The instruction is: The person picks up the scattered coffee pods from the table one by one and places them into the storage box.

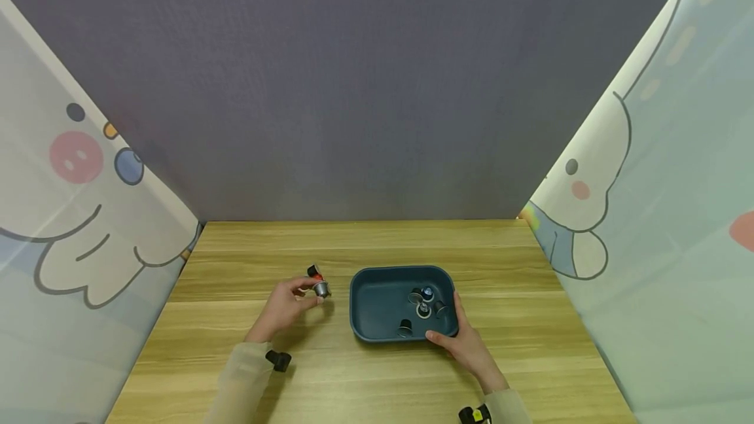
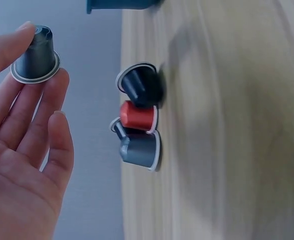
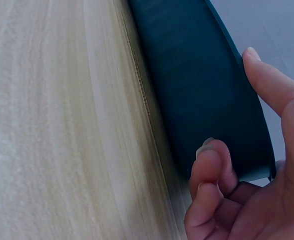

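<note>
In the left wrist view, my left hand (image 2: 29, 165) pinches a dark grey coffee capsule (image 2: 35, 59) between thumb and fingers, its rim facing down. Beyond it on the table are a black capsule (image 2: 140, 87), a red capsule (image 2: 136, 116) and a grey capsule (image 2: 140, 149), close together; another is mostly hidden behind them. My right hand (image 1: 468, 345) grips the near right corner of a dark blue tray (image 1: 377, 339), thumb over the rim and fingers curled against the outer wall (image 3: 197, 95). Several capsules (image 1: 423, 309) lie in the tray's right half.
A wood-grain table (image 1: 389, 385) carries everything. A grey panel (image 1: 365, 97) stands along its back edge, and printed cartoon sheets (image 1: 88, 214) flank both sides. The tray stands right of the loose capsules.
</note>
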Available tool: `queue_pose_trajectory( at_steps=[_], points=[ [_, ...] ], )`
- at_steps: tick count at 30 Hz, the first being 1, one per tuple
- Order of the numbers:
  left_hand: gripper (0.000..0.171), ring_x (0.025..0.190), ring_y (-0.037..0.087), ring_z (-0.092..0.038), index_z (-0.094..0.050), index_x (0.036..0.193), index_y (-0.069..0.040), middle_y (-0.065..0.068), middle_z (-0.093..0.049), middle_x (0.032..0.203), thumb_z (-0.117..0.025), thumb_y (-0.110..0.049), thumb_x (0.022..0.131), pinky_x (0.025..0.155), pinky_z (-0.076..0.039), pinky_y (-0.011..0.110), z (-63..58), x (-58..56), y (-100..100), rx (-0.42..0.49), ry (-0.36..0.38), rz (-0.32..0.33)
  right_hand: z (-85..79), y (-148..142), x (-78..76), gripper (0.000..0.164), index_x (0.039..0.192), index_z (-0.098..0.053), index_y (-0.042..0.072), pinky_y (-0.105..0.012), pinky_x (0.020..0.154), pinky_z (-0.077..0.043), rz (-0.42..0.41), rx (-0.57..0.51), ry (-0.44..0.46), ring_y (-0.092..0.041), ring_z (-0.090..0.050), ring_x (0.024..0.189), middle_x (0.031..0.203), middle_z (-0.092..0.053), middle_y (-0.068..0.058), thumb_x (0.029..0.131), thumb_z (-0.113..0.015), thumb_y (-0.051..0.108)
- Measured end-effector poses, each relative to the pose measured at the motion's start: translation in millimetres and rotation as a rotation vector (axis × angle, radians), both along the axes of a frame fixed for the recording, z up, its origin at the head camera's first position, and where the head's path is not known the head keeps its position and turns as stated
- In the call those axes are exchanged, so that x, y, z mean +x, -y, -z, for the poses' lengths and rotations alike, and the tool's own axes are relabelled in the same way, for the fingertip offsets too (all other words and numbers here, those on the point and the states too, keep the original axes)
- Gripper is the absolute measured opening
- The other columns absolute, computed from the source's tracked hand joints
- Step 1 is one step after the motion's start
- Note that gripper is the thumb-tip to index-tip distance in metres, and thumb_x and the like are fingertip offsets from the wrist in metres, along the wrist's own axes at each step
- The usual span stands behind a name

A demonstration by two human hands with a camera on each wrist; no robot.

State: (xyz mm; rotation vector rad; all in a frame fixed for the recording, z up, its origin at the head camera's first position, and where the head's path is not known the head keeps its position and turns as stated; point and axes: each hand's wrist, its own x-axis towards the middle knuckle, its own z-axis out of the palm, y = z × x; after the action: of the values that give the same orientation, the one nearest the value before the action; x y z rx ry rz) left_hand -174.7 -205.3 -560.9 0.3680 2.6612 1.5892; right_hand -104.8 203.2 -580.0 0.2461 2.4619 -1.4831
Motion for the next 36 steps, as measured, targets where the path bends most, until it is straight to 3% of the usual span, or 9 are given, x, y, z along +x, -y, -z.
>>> queue_pose_trajectory(
  at_steps=[3, 9, 15, 21, 25, 31, 36],
  points=[
    [0.031, 0.100, 0.024, -0.064, -0.076, 0.110, -0.022, -0.006, -0.071, 0.109, -0.085, -0.018, 0.081, 0.085, -0.050, 0.043, -4.9, -0.6, -1.3, 0.010, -0.003, 0.005, -0.4, 0.1, 0.2, 0.118, 0.161, 0.003, 0.029, -0.027, 0.049, -0.040, 0.004, -0.012, 0.003, -0.013, -0.040, 0.045, 0.051, -0.041, 0.002, 0.082, -0.084, 0.035],
    [0.031, 0.100, 0.039, -0.062, -0.076, 0.111, -0.022, -0.003, -0.071, 0.110, -0.085, -0.017, 0.082, 0.083, -0.050, 0.044, -13.3, -3.0, -3.5, 0.037, -0.013, 0.024, -0.4, 0.3, 0.9, 0.118, 0.161, 0.002, 0.029, -0.026, 0.048, -0.039, 0.011, -0.034, 0.003, -0.013, -0.038, 0.044, 0.050, -0.039, 0.002, 0.082, -0.084, 0.033],
    [0.029, 0.088, 0.029, -0.063, -0.076, 0.108, -0.019, -0.003, -0.071, 0.098, -0.085, -0.020, 0.081, 0.076, -0.051, 0.037, -20.7, -8.1, -9.1, 0.018, -0.039, 0.026, 0.0, -0.6, 1.5, 0.118, 0.162, 0.002, 0.029, -0.026, 0.048, -0.040, 0.009, -0.029, 0.000, -0.012, -0.038, 0.044, 0.050, -0.040, 0.003, 0.081, -0.084, 0.036],
    [0.031, 0.084, 0.028, -0.064, -0.076, 0.110, -0.019, -0.002, -0.070, 0.105, -0.086, -0.023, 0.081, 0.069, -0.052, 0.033, -26.5, -12.2, -16.4, 0.013, -0.045, 0.043, 0.8, -0.4, 1.3, 0.118, 0.162, 0.002, 0.029, -0.028, 0.048, -0.040, 0.009, -0.031, -0.007, -0.013, -0.039, 0.044, 0.049, -0.041, 0.002, 0.081, -0.085, 0.036],
    [0.030, 0.075, 0.028, -0.060, -0.077, 0.109, -0.017, -0.002, -0.071, 0.097, -0.085, -0.022, 0.081, 0.059, -0.048, 0.029, -29.8, -14.6, -22.2, 0.018, -0.057, 0.059, 0.7, -0.2, 0.9, 0.118, 0.162, 0.001, 0.028, -0.028, 0.049, -0.040, 0.006, -0.019, -0.011, -0.014, -0.041, 0.045, 0.050, -0.042, 0.001, 0.081, -0.084, 0.035],
    [0.029, 0.056, 0.017, -0.052, -0.077, 0.110, -0.019, -0.001, -0.071, 0.097, -0.084, -0.021, 0.082, 0.046, -0.045, 0.029, -35.7, -21.1, -32.0, 0.036, -0.033, 0.084, 1.3, -0.2, 0.8, 0.118, 0.162, 0.002, 0.028, -0.028, 0.050, -0.041, 0.006, -0.011, -0.007, -0.014, -0.041, 0.045, 0.050, -0.042, 0.001, 0.081, -0.084, 0.035],
    [0.025, 0.078, 0.022, -0.063, -0.077, 0.109, -0.024, -0.007, -0.072, 0.104, -0.082, -0.024, 0.084, 0.069, -0.052, 0.042, -44.6, -29.7, -42.7, -0.011, -0.094, 0.112, 0.2, -0.4, 1.1, 0.118, 0.161, 0.003, 0.029, -0.028, 0.049, -0.040, 0.005, -0.023, -0.005, -0.014, -0.040, 0.045, 0.050, -0.041, 0.001, 0.082, -0.084, 0.036]
  ],
)
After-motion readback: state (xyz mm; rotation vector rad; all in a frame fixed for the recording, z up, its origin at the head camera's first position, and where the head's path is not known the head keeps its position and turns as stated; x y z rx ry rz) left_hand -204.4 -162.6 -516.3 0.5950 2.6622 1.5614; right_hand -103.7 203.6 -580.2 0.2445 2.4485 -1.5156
